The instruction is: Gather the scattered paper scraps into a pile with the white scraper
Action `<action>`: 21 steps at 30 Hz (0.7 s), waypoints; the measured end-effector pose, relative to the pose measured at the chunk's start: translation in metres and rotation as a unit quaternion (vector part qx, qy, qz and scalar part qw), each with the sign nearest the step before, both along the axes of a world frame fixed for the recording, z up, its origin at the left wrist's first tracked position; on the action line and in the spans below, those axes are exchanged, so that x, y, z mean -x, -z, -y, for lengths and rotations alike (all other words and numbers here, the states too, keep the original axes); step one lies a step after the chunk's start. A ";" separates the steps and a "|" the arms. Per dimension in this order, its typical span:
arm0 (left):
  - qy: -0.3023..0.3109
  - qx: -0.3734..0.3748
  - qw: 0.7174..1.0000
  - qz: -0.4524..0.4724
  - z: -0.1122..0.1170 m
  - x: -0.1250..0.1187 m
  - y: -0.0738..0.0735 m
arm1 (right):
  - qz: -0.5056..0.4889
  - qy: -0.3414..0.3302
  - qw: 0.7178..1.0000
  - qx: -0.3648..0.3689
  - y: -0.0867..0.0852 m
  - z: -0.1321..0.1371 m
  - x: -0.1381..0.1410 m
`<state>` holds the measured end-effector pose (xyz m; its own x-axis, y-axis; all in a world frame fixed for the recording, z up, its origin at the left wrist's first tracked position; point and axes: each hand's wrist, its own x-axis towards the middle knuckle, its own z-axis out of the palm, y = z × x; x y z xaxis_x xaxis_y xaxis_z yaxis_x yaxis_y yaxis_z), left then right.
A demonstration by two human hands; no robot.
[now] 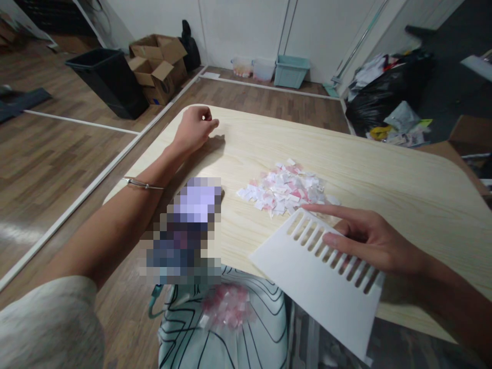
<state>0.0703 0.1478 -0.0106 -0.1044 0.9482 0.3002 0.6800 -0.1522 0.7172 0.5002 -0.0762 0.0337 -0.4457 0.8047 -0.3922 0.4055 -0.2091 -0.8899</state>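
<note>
My right hand (365, 238) holds a flat white plastic scraper (319, 277) with a row of slots along one edge, tilted over the near edge of the pale wooden table (384, 169); my fingers press on its slotted end. Just beyond it lies a heap of small white and pink paper scraps (286, 187). My left hand (194, 128) rests far out on the table's left corner, fingers curled into a loose fist with the thumb and fingertips pinched; what they hold, if anything, is hidden. A thin bracelet (143, 183) circles that forearm.
A clear bag of pink and white scraps (226, 307) lies on my lap below the table edge. On the floor stand a black bin (109, 79), cardboard boxes (159, 64), a teal tub (291, 70) and black rubbish bags (388, 92).
</note>
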 end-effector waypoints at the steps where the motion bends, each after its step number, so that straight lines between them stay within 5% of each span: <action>1: 0.000 0.000 1.000 0.000 0.000 0.000 0.000 | 0.005 0.019 1.000 0.000 -0.001 0.000 -0.001; 11: 0.005 0.004 1.000 -0.008 0.001 -0.001 -0.001 | 0.017 0.102 0.994 -0.021 -0.013 -0.011 -0.009; 21: 0.007 0.012 1.000 0.000 0.003 -0.004 0.000 | -0.001 0.238 0.971 -0.030 -0.002 -0.041 -0.014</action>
